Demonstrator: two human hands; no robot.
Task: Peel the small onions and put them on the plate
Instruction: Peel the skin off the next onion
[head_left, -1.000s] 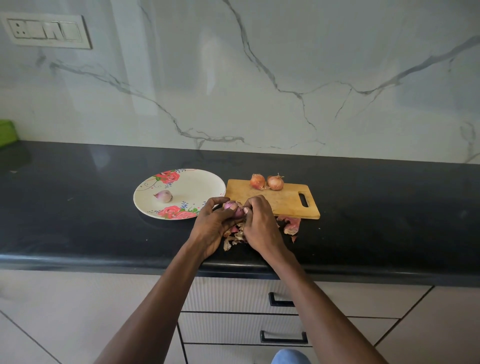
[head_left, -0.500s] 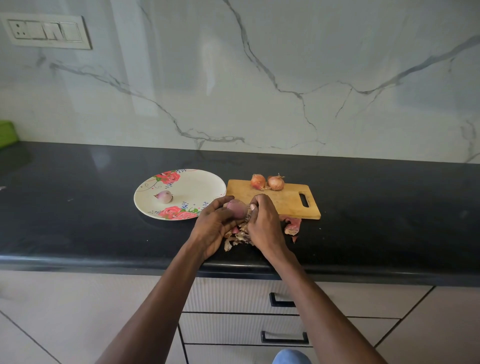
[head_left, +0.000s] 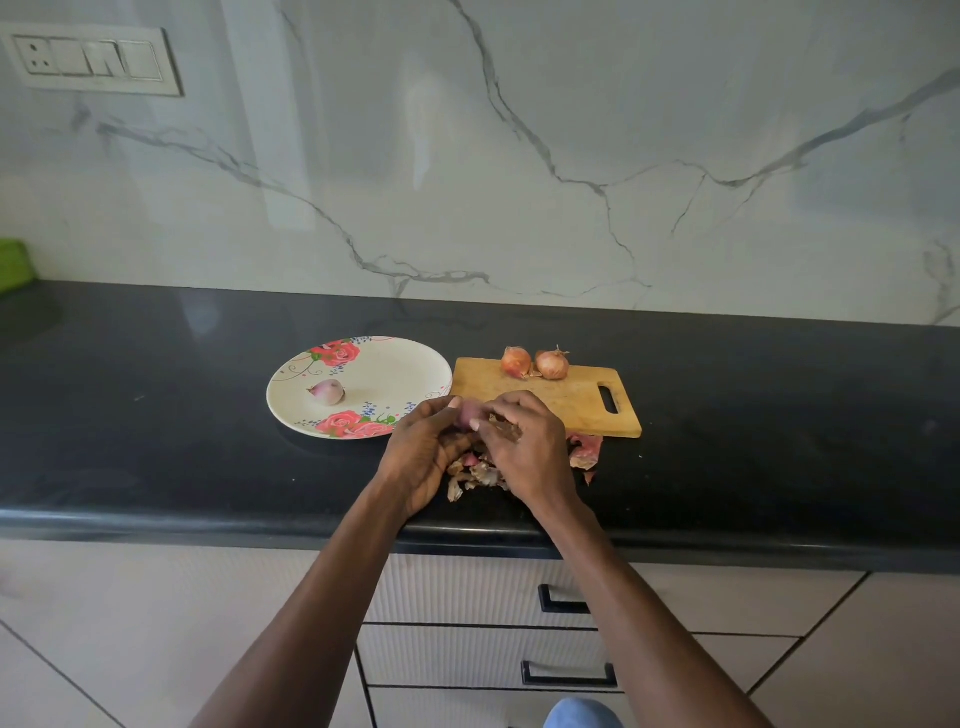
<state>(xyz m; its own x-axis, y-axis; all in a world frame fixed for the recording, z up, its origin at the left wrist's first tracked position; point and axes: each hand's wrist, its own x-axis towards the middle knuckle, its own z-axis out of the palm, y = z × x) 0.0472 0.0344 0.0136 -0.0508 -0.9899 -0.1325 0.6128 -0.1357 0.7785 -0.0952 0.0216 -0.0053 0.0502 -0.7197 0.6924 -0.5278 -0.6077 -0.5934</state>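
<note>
My left hand (head_left: 423, 452) grips a small pink onion (head_left: 470, 411), mostly hidden by the fingers, just in front of the wooden cutting board (head_left: 563, 402). My right hand (head_left: 527, 447) pinches a strip of brown skin on that onion. One peeled onion (head_left: 327, 391) lies on the floral plate (head_left: 389, 371) to the left. Two unpeeled onions (head_left: 535, 362) sit at the board's far edge. A heap of loose peels (head_left: 475, 473) lies on the counter under my hands.
More pink peels (head_left: 584, 451) lie by the board's near right corner. The black counter (head_left: 156, 415) runs wide on both sides, backed by a marble wall. A green object (head_left: 13, 265) is at the far left. Drawers (head_left: 483, 597) sit below the counter edge.
My right thumb and fingers have shifted over the onion, which shows less than half a second ago. Both hands stay in the same spot above the peels.
</note>
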